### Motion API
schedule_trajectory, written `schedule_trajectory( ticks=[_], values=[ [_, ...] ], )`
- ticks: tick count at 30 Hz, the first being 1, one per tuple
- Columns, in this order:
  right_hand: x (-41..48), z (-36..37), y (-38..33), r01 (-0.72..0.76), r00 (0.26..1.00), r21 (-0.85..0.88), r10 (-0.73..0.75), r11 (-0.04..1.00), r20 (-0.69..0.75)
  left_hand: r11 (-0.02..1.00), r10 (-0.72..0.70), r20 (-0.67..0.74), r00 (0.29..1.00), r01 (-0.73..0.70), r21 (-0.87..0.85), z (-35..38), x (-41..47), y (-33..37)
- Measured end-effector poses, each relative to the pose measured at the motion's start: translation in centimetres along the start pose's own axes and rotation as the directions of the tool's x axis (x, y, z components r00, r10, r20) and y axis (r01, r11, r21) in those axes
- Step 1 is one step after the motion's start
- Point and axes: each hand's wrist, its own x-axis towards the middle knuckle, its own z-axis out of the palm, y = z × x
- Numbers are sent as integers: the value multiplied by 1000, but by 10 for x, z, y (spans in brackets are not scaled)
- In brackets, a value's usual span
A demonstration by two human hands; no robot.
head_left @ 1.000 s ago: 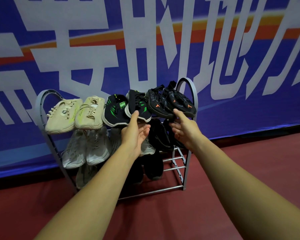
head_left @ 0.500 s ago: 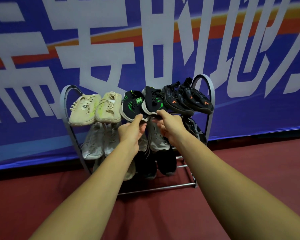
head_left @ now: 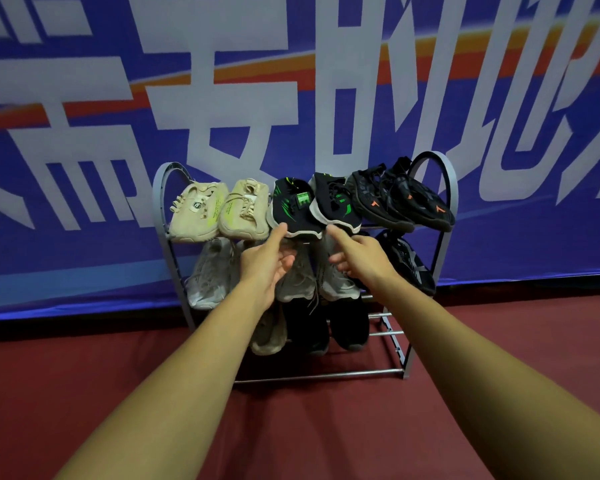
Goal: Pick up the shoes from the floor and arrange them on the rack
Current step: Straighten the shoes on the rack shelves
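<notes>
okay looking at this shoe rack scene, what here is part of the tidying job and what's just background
Part of the job:
rack
beige shoes
black and green shoes
black and orange shoes
grey shoes
left hand
right hand

Just background:
blue banner
red floor

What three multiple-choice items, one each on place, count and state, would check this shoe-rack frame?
1. Where do the black-and-green shoes sit on the rack?
A. top tier, middle
B. bottom tier
C. on the floor

2. How many beige shoes are on the top tier?
A. one
B. two
C. four

3. What is the left hand doing?
A. gripping a shoe lifted off the rack
B. open, thumb at a black-and-green shoe's sole
C. resting on the floor

Key: 1 A, they lie between the beige and black-and-orange pairs; 2 B, two lie side by side at left; 3 B, nothing is held.
</notes>
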Motion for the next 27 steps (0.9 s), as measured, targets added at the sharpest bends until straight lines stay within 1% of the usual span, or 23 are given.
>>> schedule_trajectory(
  ticks=[4,8,11,14,18,22,25,27],
  values=[
    [-6,9,-3,23,999,-15,-23,1000,23,995,-37,-84,996,29,-96,-25,5,16],
    [-11,23,-8,39,999,20,-40,999,33,985,14,-89,996,-29,-170,-33,8,30],
    [-10,32,-15,42,999,86,-44,995,25,981,46,-94,994,-63,-183,-31,9,31],
    [-8,38,-21,2,1000,190,-5,982,17,974,61,-109,992,-83,-210,-28,10,31],
    [-4,48,-25,-17,999,292,26,956,-25,969,58,-96,994,-79,-236,-30,15,32],
    [1,59,-23,4,991,265,31,964,-130,983,51,-65,997,-61,-175,-38,20,30],
    [0,56,-16,12,994,298,21,955,-109,985,45,-31,999,-49,-163,-43,21,25],
    [0,51,-13,53,995,323,-23,945,-95,982,60,2,998,-58,-180,-47,21,23]
  ],
)
